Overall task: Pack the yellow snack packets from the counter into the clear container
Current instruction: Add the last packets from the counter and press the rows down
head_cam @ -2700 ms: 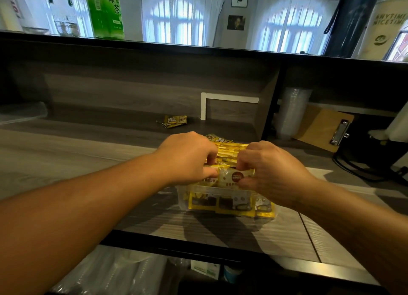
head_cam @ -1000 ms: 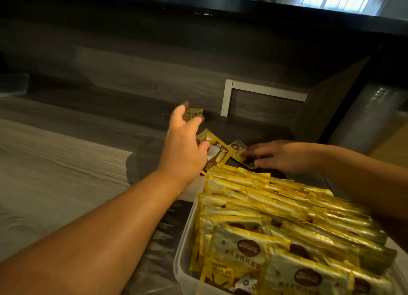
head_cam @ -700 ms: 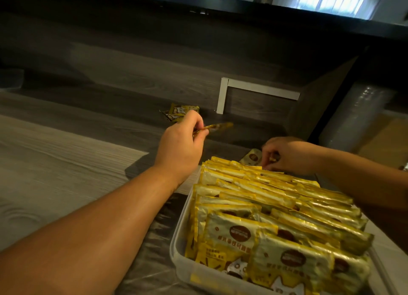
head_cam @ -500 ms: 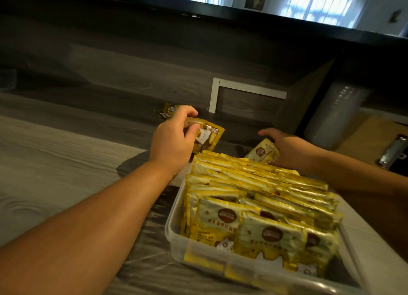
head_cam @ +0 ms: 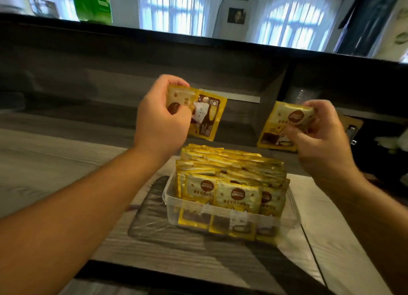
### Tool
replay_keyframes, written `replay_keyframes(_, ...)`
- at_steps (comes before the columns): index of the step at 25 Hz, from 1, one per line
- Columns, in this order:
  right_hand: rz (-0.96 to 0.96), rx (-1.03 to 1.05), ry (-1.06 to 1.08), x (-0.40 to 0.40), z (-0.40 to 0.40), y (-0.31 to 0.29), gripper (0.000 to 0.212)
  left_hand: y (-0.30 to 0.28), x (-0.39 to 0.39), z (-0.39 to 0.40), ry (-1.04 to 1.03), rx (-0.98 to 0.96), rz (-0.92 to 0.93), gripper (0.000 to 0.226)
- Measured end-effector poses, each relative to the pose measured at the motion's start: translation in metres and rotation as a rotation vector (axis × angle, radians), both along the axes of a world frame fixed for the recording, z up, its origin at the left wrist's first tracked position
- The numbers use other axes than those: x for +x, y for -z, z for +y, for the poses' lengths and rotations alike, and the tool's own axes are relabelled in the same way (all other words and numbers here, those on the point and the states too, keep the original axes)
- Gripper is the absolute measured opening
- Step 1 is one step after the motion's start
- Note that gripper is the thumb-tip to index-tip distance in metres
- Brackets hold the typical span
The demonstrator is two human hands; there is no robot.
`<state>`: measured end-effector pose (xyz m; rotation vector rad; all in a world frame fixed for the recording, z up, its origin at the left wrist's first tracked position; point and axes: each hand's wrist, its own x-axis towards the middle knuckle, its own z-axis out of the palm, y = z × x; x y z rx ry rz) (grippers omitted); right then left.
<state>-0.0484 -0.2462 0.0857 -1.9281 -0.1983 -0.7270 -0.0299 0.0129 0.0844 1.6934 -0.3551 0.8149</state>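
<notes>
Left hand (head_cam: 162, 122): I am holding it raised above the table (head_cam: 66, 162), fingers curled, thumb and fingertips pinching one yellow packet (head_cam: 204, 115) by its left edge. This left packet is hanging tilted, its printed face turned toward me, showing a brown round mark and a white patch on darker brown.

Right hand (head_cam: 320, 138): I am holding it raised at about the same height, well apart from the left hand, fingers curled and pinching a second yellow packet (head_cam: 284, 124) along its right side. This right packet is also tilting, with a brown round logo near its top and a dark panel at its lower end.

Clear container (head_cam: 223, 215): it is sitting on the table below and between my hands, nearer my body than either held packet. Its front wall is showing the lower ends of the contents through the plastic.

Packed packets (head_cam: 234, 175): they are standing upright in close rows inside the container, rising above its rim. The front row is facing me, each with a brown round logo.
</notes>
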Motion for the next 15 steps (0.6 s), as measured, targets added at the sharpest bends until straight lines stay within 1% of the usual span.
replay_keyframes(2, -0.050, 0.060, -0.087, -0.034, 0.006, 0.000, 0.044, -0.011, -0.033, -0.003, 0.096, 0.170, 0.012, 0.038)
replay_keyframes(4, -0.061, 0.094, -0.171, -0.061, 0.008, 0.004, 0.052, -0.014, -0.059, -0.008, 0.158, 0.417, 0.073, 0.045)
replay_keyframes(6, -0.049, 0.064, -0.190, -0.079, 0.008, 0.010, 0.056, -0.014, -0.073, -0.011, 0.183, 0.630, 0.153, 0.046)
replay_keyframes(7, -0.040, 0.033, -0.181, -0.084, 0.008, 0.014, 0.056, -0.013, -0.076, -0.013, 0.199, 0.701, 0.209, 0.045)
replay_keyframes(9, -0.028, -0.035, -0.161, -0.093, 0.008, 0.022, 0.057, -0.008, -0.077, -0.017, 0.222, 0.819, 0.307, 0.040)
replay_keyframes(10, -0.023, -0.078, -0.148, -0.096, 0.009, 0.026, 0.057, -0.003, -0.075, -0.019, 0.217, 0.879, 0.322, 0.038)
replay_keyframes(13, 0.033, -0.235, -0.059, -0.100, 0.011, 0.035, 0.052, 0.013, -0.068, -0.024, 0.210, 1.008, 0.312, 0.030)
replay_keyframes(15, 0.088, -0.280, -0.027, -0.101, 0.013, 0.039, 0.047, 0.020, -0.064, -0.024, 0.193, 1.060, 0.289, 0.022)
